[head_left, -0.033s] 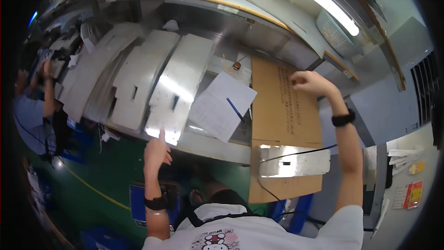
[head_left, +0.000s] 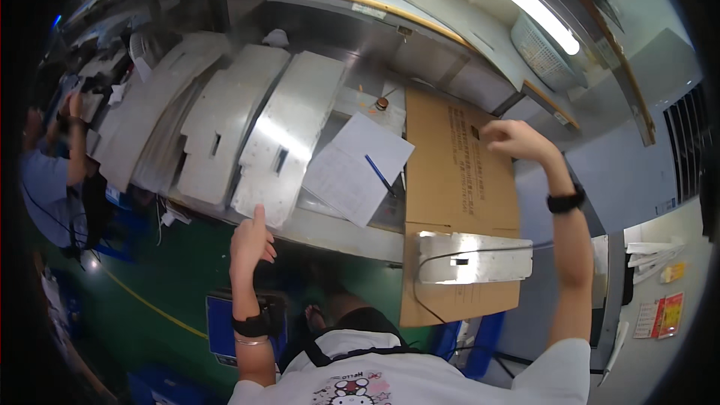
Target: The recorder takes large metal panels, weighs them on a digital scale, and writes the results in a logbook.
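My left hand [head_left: 251, 246] is at the near end of a long, shiny metal plate [head_left: 292, 124], index finger stretched out to its edge and the other fingers loosely bent. Whether the fingertip presses on the plate I cannot tell. My right hand [head_left: 519, 139] hovers over the right side of a brown cardboard sheet [head_left: 435, 172], fingers curled in and nothing visible in them. Across the cardboard's near part lies a shorter metal plate [head_left: 480, 266] with a small slot, a dark cable crossing it.
More metal plates [head_left: 236, 116] lie in stacks to the left. White papers [head_left: 360, 165] with a blue pen [head_left: 380, 175] rest mid-bench. A basket [head_left: 544, 52] stands on the shelf at upper right. At far left, a person [head_left: 49, 187] works at the bench.
My right hand has shifted slightly rightward, uncovering a dark mark on the cardboard. The bright glare at the near end of the long plate has faded. My left hand stays beside that plate.
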